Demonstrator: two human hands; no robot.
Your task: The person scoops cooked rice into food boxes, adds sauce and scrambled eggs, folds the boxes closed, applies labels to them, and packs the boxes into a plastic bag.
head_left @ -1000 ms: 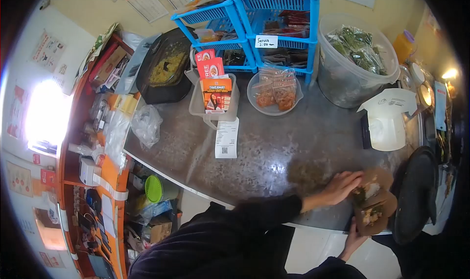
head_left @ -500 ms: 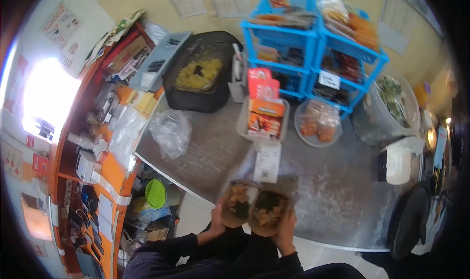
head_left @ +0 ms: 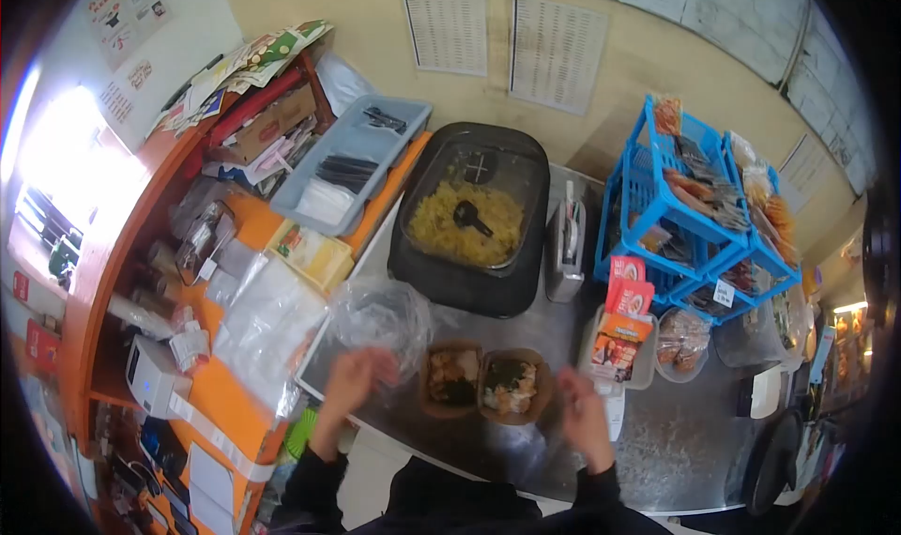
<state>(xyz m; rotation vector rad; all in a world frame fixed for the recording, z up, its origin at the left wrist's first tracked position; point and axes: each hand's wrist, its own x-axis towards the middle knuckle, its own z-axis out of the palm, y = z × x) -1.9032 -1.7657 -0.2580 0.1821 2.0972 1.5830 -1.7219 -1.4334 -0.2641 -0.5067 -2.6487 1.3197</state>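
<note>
Two brown paper food boxes stand side by side on the dark counter. The left box [head_left: 452, 377] and the right box [head_left: 513, 387] both show food with dark greens and pale pieces. My left hand [head_left: 357, 382] is left of them, off the boxes, near a crumpled clear plastic bag [head_left: 378, 324]; its fingers are smeared by motion. To the right of the right box is my right hand [head_left: 584, 418], raised and apart from it, its fingers blurred too. Whether either hand holds something small cannot be made out.
Behind the boxes sits a black container [head_left: 469, 221] of yellow food with a black scoop. Blue racks [head_left: 690, 225] of packets, a leaflet tub [head_left: 641, 371] and a bowl of packets [head_left: 682, 343] are at right. A blue cutlery tray [head_left: 352, 164] lies at back left.
The two boxes were carried left from the counter's right side and set down near the plastic bag. Both hands have come off them. The view has swung left.
</note>
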